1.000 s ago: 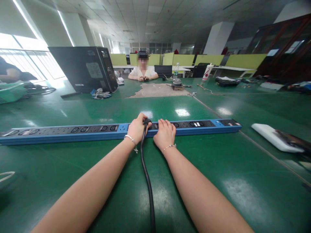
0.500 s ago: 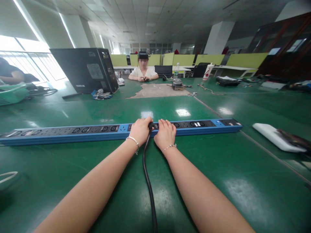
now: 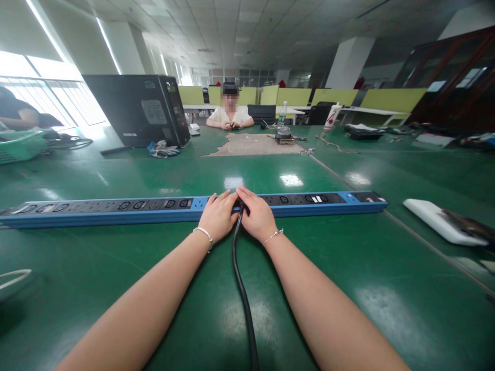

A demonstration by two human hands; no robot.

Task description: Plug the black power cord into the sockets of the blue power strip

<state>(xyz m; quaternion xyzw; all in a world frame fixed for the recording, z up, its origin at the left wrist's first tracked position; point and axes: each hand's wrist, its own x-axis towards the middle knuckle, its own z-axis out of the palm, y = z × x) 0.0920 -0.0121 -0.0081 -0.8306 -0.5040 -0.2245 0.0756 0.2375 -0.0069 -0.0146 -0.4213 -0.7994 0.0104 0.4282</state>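
Observation:
A long blue power strip [image 3: 116, 219] with black socket panels lies across the green table. My left hand [image 3: 218, 215] rests on the strip's middle, its fingers together over the top and front edge. Beside it, my right hand [image 3: 256, 212] closes around the end of a black cable [image 3: 243, 293], its fingertips close to the left hand's. The plug at the cable's end is mostly hidden by the hands. From there the cable runs down towards me between my forearms.
A black computer case [image 3: 133, 111] and gloves [image 3: 163, 149] stand back left, with a green basket [image 3: 23, 147] farther left. A white object [image 3: 441, 221] lies right. Across the table sits a person [image 3: 230, 114].
My right hand has moved left and taken hold at the plug end. My left hand has loosened from the plug and shifted slightly left, lying flatter on the strip.

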